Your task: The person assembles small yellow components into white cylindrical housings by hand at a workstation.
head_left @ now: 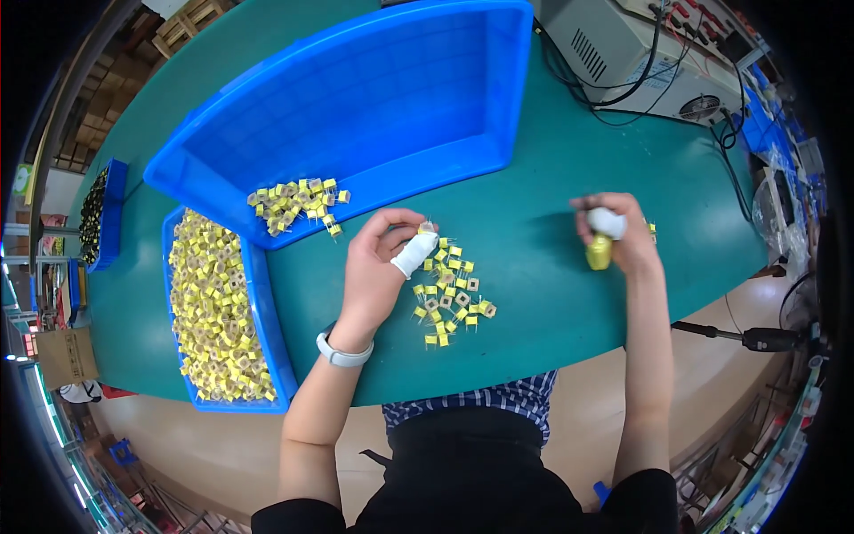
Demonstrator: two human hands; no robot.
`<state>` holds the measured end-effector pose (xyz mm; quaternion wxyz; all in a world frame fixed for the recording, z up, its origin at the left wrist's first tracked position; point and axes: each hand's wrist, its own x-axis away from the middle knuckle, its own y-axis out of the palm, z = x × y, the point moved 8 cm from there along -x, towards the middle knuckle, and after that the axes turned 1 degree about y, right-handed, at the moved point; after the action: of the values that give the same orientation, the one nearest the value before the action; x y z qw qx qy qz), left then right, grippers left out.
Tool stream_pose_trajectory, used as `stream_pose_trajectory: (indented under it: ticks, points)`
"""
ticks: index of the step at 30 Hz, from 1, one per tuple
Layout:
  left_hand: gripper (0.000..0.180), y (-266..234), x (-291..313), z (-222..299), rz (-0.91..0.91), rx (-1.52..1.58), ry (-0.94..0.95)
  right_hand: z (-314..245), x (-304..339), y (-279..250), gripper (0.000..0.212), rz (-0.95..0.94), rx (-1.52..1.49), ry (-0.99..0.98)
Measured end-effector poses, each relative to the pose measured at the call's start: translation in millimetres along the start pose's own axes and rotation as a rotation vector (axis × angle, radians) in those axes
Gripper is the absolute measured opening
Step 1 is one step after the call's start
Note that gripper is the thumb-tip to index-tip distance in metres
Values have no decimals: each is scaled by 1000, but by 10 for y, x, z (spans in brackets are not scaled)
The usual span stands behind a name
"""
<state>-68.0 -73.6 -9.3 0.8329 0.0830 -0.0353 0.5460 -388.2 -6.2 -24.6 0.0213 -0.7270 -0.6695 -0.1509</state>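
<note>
My left hand (378, 258) pinches a small yellow coil part with metal pins (426, 229) between its fingertips and a thumb covered by a white sleeve. Just beside it, a loose pile of the same yellow coil parts (447, 283) lies on the green table. Over the table to the right, my right hand (623, 233) is closed round a yellow object (599, 253), with a white cover on one of its digits. Motion blurs that object, so its kind is not plain. Another yellow part (652, 231) shows partly behind this hand.
A large blue bin (356, 107) lies tipped toward me with several coil parts in its near left corner. Left of my arm, a blue tray (267, 329) is full of them. A smaller blue tray (114, 214) stands far left. A grey instrument (614, 62) with cables sits back right.
</note>
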Motion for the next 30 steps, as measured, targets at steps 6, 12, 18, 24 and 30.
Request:
stream_pose_trajectory:
  ticks: [6,12,18,24,30]
  points:
    - [25,-22,20,-89,-13,176,147,-282,-89,1311,29,-8,493,-277]
    - [24,-78,10,-188,-94,372,58,-291,-35,1546,32,50,599,-517]
    - [22,0,22,-193,-111,334,41,-230,36,1566,26,88,700,-635]
    - [24,45,50,-175,-121,217,93,-251,68,1576,27,108,756,-703]
    - [24,18,64,-147,-87,211,126,-264,81,1581,26,127,761,-722]
